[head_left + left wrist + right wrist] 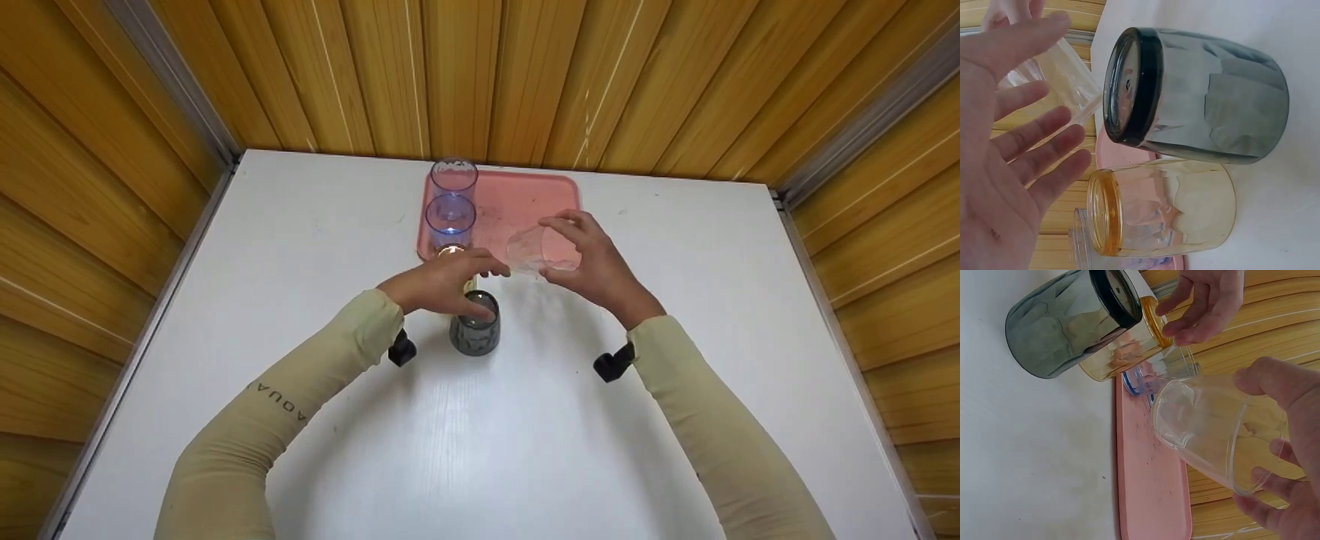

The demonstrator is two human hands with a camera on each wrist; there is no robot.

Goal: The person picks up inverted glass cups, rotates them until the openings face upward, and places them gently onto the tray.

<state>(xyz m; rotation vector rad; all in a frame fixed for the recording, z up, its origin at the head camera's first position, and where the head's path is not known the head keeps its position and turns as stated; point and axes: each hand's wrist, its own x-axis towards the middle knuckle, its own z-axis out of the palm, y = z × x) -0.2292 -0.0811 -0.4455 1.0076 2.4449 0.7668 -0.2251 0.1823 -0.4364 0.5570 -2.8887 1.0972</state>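
My right hand grips a clear plastic cup by its rim end, thumb on one side and fingers on the other. The cup is tilted on its side in the air, its base pointing left. My left hand hovers with spread fingers, holding nothing. Below it a grey cup stands on the table, a thick dark ring uppermost. Behind that is an amber cup, also ring-end up and mostly hidden by the left hand in the head view.
A pink tray lies at the table's back edge. Two blue-tinted cups, a nearer one and a farther one, stand along its left side. Wood-patterned walls enclose the white table at the back and sides.
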